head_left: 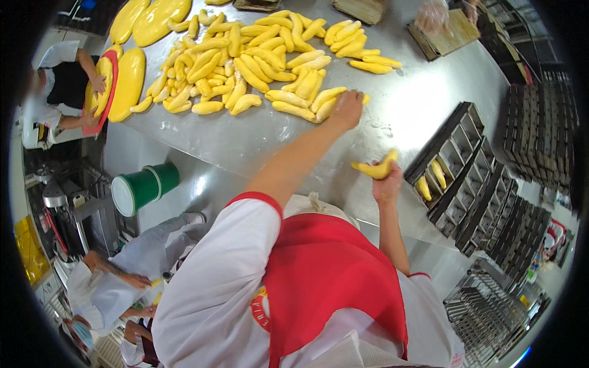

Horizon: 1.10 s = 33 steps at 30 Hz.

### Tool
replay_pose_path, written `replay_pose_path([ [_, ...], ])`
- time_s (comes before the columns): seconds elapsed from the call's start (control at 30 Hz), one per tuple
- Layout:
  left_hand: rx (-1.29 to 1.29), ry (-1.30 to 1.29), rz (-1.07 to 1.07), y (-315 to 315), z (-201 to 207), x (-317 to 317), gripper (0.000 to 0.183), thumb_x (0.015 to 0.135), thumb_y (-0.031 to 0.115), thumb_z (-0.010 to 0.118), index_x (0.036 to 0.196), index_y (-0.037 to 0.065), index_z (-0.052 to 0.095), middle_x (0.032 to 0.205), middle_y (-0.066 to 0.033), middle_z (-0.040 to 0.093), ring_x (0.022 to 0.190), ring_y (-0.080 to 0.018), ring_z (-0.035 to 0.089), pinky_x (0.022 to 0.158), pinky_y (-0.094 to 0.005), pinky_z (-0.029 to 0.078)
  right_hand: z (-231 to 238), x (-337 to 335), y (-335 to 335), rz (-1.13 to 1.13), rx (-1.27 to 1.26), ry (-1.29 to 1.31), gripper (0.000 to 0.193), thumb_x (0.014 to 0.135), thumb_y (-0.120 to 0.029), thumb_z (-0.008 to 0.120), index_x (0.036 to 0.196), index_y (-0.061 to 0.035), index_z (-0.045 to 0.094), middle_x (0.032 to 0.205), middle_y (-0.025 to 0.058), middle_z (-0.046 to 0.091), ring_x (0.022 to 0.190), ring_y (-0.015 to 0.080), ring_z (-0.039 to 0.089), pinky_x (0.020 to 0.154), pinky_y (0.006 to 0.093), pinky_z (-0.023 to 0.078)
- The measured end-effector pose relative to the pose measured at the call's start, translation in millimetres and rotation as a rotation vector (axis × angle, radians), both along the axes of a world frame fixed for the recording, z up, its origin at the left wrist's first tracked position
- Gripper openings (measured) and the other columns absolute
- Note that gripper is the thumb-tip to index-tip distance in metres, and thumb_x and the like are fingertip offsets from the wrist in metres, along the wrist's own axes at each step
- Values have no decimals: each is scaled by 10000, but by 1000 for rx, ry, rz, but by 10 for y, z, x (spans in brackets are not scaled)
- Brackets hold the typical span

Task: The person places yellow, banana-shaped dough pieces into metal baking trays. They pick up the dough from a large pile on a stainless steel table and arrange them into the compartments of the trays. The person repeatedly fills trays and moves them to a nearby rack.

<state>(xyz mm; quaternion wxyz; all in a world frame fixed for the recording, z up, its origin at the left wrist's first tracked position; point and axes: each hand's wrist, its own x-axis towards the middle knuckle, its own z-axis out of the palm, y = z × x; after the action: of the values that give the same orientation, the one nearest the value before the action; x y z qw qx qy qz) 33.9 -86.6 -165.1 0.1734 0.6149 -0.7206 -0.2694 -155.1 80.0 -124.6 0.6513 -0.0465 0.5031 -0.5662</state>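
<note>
Many curved, finger-shaped yellow dough rolls (264, 61) lie heaped across the steel table (208, 144), some dusted with flour. At the near right edge of the heap, my left hand (348, 110) is closed around a dough roll (366, 99), whose tip shows past the fingers. My right hand (386, 183) grips another curved dough roll (375, 168) above the table, well apart from the heap. To its right sits a dark metal pan with compartments (454, 142), in which two yellow dough rolls (438, 174) lie.
More dark pans (491, 211) stand beside it, with tall stacks (537, 135) behind. Large flat yellow dough slabs (129, 83) lie at far left, where a co-worker handles a red board. A co-worker's gloved hand (433, 17) rests on a wooden board (451, 35). A green bucket (144, 187) stands left.
</note>
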Motion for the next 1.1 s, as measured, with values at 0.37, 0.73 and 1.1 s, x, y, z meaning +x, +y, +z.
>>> replay_pose_path([
  [0.37,119,8,-214,1395,666,1636,519,877,212,660,1349,33,541,1332,-192,525,1281,-386,469,1075,-486,381,224,461,-212,982,-666,1488,552,931,-394,624,1419,-162,511,1219,134,564,1167,316,528,991,457,423],
  [0.73,-14,-243,287,997,231,1605,530,869,383,698,1304,108,571,1327,-124,543,1283,-365,443,1071,-532,328,-305,1043,-1192,739,-697,1983,688,932,-479,588,1531,-194,404,1574,134,357,1461,420,279,1155,617,225],
  [1.1,-174,-365,370,1884,-135,1273,393,901,213,650,1262,77,577,1211,-197,606,1143,-387,548,993,-520,396,-151,425,-340,762,-486,1321,324,941,-249,627,1216,-79,607,1093,103,623,1080,290,576,951,387,451],
])
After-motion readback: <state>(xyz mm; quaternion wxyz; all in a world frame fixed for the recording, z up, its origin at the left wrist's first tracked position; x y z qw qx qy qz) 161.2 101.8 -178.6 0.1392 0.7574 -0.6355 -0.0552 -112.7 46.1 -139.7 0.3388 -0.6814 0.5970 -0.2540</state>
